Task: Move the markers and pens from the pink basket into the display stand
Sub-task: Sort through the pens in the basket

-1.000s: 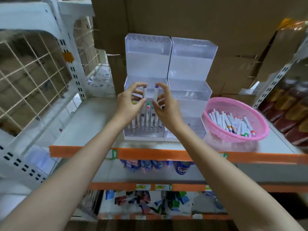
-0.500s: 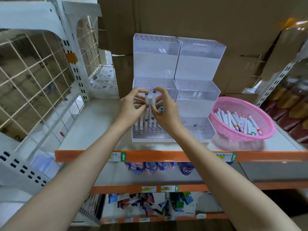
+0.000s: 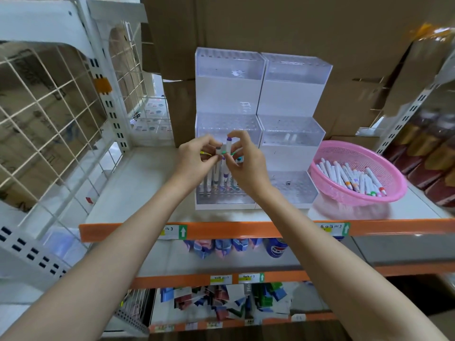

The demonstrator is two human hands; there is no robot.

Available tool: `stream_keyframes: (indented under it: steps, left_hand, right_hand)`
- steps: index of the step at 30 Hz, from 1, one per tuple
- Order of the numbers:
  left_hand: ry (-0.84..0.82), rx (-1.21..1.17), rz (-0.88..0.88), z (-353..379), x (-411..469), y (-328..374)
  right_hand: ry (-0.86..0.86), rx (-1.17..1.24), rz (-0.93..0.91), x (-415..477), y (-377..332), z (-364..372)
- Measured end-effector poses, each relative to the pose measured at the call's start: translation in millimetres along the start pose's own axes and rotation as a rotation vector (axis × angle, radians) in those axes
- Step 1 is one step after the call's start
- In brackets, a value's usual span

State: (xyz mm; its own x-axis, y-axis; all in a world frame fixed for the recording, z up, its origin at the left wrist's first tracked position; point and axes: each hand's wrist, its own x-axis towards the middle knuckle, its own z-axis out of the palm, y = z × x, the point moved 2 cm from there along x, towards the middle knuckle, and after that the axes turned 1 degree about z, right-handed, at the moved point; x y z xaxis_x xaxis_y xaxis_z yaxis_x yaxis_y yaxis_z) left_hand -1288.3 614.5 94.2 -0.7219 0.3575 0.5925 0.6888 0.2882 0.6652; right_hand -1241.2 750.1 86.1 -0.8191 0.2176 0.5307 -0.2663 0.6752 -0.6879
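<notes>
Warehouse shelving fills your view: a white wire grid panel point(image 3: 56, 107) at left, then the white shelf point(image 3: 138, 183) with its orange front edge. Your left hand point(image 3: 194, 158) pinches a white marker point(image 3: 218, 151) beside the purple-capped white marker point(image 3: 229, 146) pinched in your right hand point(image 3: 246, 163). Over the last second both hands have drawn together above the standing markers point(image 3: 216, 178) in the lowest left tier of the clear acrylic tiered display stand point(image 3: 293, 94); neither held marker looks seated yet. Many loose markers point(image 3: 352, 178) remain in the pink plastic mesh basket point(image 3: 394, 190) at right.

Store shelving backed by cardboard.
Orange-edged shelf point(image 3: 234, 230) runs across; cardboard boxes point(image 3: 283, 23) far behind, white wire grid point(image 3: 53, 98) left, packaged goods point(image 3: 221, 301) below.
</notes>
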Motion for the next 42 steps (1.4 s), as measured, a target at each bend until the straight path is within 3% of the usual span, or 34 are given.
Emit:
stream_keyframes:
  steps: [42]
  left_hand:
    - [-0.053, 0.347, 0.275, 4.9, -18.9, -12.0]
  right_hand:
    - [-0.093, -0.12, -0.05, -8.0, 3.6, 4.0]
